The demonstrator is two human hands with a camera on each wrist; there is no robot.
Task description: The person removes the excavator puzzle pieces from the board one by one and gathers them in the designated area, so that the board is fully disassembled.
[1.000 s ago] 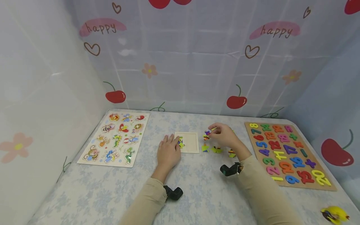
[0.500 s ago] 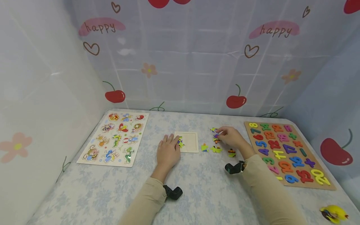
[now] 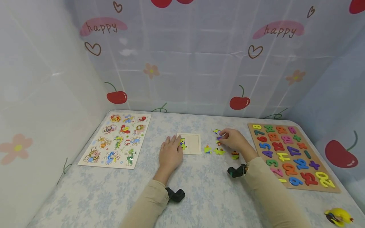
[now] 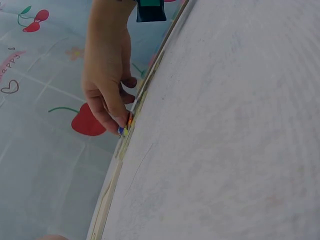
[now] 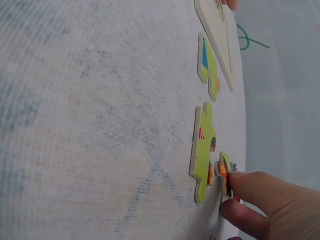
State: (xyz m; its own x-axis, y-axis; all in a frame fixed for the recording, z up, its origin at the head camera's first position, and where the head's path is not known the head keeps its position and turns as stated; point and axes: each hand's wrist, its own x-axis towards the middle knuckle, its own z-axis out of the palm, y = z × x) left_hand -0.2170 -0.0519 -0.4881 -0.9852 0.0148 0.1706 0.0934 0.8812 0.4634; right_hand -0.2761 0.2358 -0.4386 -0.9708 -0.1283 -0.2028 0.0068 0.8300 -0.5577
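My left hand (image 3: 171, 153) lies flat with straight fingers on the left edge of a small square wooden puzzle tray (image 3: 195, 144). A puzzle piece (image 3: 183, 144) in blue, yellow and green sits in the tray beside the fingertips. My right hand (image 3: 236, 141) pinches a purple, orange and green puzzle piece (image 5: 224, 172) between thumb and finger, low over the table. Close by lie a green piece with an orange tip (image 3: 207, 149), a wider green piece (image 5: 203, 150), a piece at the back (image 3: 216, 131) and a dark-striped one (image 3: 235, 155).
A white board with insect pictures (image 3: 117, 139) lies at the left. At the right is a brown board of coloured numbers (image 3: 293, 156), partly under the right forearm. A yellow toy (image 3: 338, 216) stands in the near right corner. Patterned curtains (image 3: 182, 63) close off the back and sides.
My right hand has moved right, away from the tray, with the purple puzzle piece, and has barely shifted in the last half second. My left hand stays in place.
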